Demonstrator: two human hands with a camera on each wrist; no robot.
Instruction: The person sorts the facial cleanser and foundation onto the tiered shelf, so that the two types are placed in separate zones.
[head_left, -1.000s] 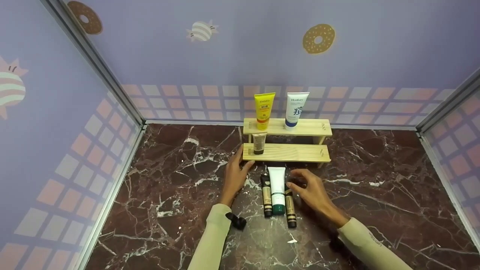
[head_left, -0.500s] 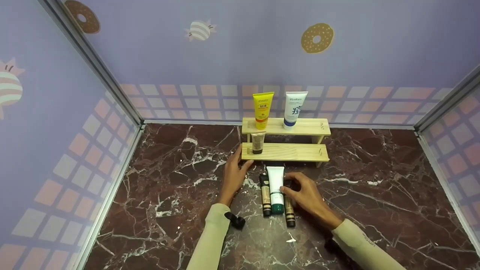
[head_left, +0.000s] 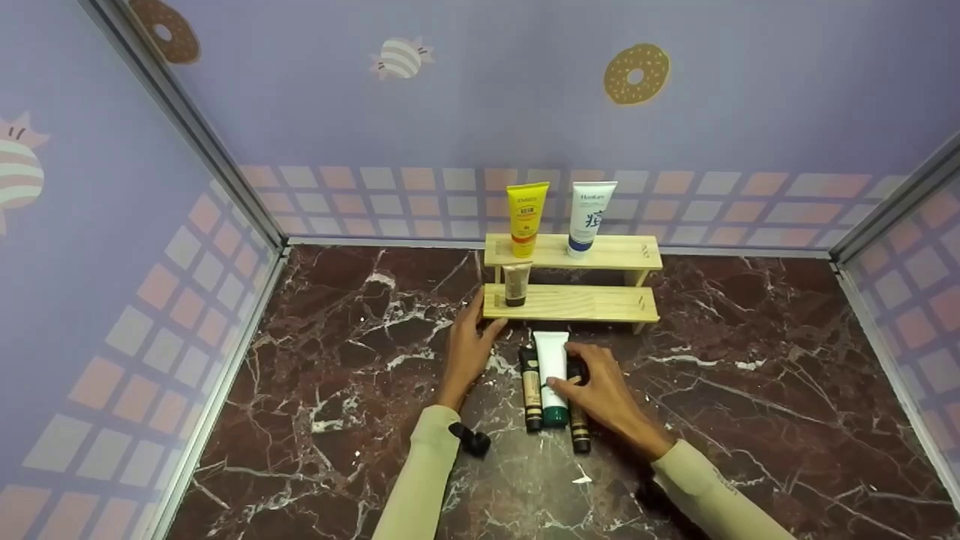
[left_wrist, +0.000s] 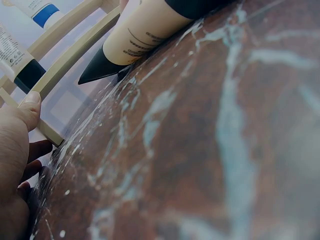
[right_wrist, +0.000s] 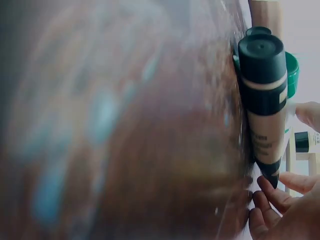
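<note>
A white tube with a green cap (head_left: 553, 361) lies between two black-and-gold tubes (head_left: 532, 391) (head_left: 580, 431) on the marble surface. My right hand (head_left: 611, 394) holds it, thumb across its face and forefinger at its upper right edge. In the right wrist view, the other fingers (right_wrist: 267, 205) are beside the dark tip of the nearer black-and-beige tube (right_wrist: 267, 130). My left hand (head_left: 466, 360) grips the left end of the lower wooden shelf (head_left: 585, 302); its thumb (left_wrist: 32, 102) presses the board's edge in the left wrist view. A small beige tube (head_left: 516, 285) stands on that shelf.
Behind, a yellow tube (head_left: 526, 221) and a white tube with a blue cap (head_left: 589, 220) stand on the upper wooden shelf (head_left: 622, 253). Patterned panels (head_left: 420, 112) enclose the back and both sides. Dark marble surface (head_left: 360, 360) extends left and right.
My right hand has moved left over the white tube; its thumb has come from beside the tube onto its face. The left hand keeps its place at the shelf.
</note>
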